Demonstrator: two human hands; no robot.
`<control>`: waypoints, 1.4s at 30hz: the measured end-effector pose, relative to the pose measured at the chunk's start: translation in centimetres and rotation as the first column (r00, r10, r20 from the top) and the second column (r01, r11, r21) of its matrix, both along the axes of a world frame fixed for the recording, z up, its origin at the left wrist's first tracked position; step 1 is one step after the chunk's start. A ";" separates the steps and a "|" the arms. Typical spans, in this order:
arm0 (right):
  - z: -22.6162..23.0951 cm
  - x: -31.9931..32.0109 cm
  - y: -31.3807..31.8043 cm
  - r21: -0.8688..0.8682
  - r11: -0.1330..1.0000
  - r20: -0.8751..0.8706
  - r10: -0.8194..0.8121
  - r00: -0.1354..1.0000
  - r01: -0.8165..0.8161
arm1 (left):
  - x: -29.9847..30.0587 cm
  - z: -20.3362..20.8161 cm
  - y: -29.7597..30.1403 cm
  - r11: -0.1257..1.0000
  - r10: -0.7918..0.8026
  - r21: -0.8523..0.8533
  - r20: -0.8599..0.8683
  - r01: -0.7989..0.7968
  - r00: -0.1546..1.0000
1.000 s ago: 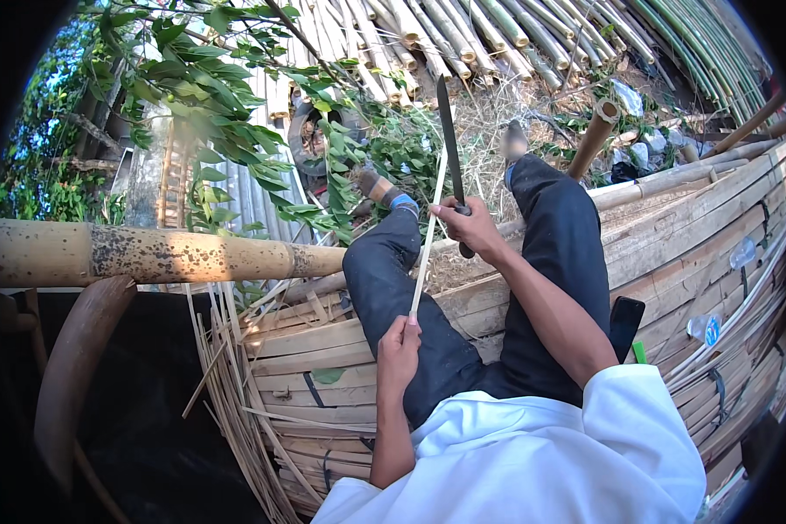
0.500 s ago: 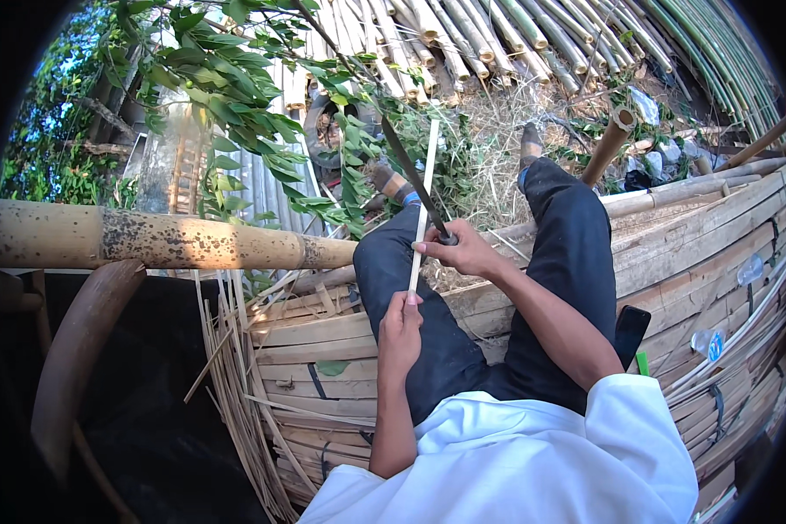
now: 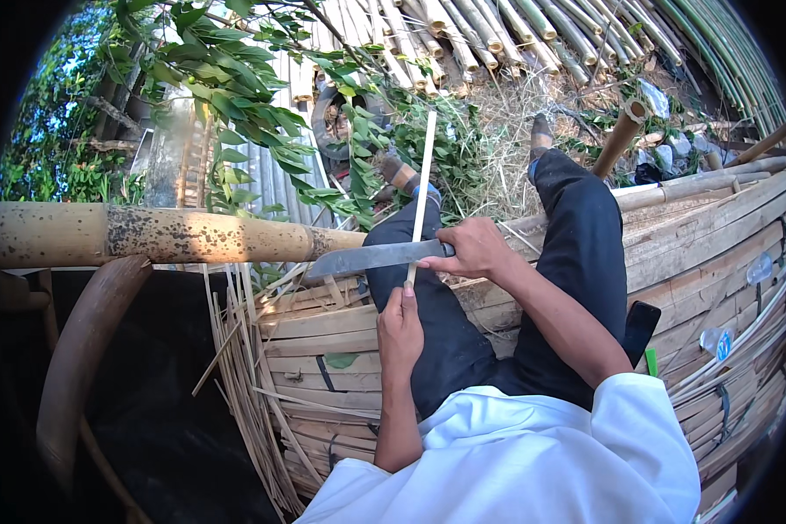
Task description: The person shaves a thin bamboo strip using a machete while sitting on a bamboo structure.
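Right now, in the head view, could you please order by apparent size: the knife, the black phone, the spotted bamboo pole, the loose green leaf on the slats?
Largest to smallest, by the area each covers:
1. Spotted bamboo pole
2. Knife
3. Black phone
4. Loose green leaf

From my end I see a grey knife (image 3: 367, 258), a pale cream strip (image 3: 426, 170), a white shirt (image 3: 506, 454), dark trousers (image 3: 585, 236), a black-speckled tan pole (image 3: 170, 234) and green leaves (image 3: 227, 105).
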State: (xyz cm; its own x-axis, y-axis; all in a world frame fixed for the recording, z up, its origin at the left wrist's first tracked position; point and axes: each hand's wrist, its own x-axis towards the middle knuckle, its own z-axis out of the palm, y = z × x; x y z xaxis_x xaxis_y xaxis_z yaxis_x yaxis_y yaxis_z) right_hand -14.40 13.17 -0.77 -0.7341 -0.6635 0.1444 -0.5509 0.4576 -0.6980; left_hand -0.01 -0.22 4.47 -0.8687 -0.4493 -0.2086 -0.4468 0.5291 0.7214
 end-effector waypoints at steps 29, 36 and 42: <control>-0.6 -2.2 1.1 0.058 0.996 -0.098 -0.062 0.993 0.068 | 0.9 0.2 -0.3 0.990 -0.008 0.144 0.010 0.007 1.000; -1.9 -5.0 2.5 0.087 0.964 0.003 -0.253 0.967 0.252 | 2.7 0.7 -1.0 0.937 0.067 0.338 0.076 -0.089 0.995; -2.2 -5.0 2.1 0.124 0.934 0.161 -0.351 0.922 0.334 | 3.1 0.6 -0.8 0.922 0.078 0.374 0.080 -0.102 0.994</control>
State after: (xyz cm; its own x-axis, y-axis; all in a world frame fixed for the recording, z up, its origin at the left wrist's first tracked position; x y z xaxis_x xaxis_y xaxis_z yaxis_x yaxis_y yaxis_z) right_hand -19.45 15.26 -2.93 -0.9268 -0.3709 -0.0593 -0.2197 0.6634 -0.7153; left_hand 3.07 -0.99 5.03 -0.8081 -0.4023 -0.4302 -0.5303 0.1790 0.8287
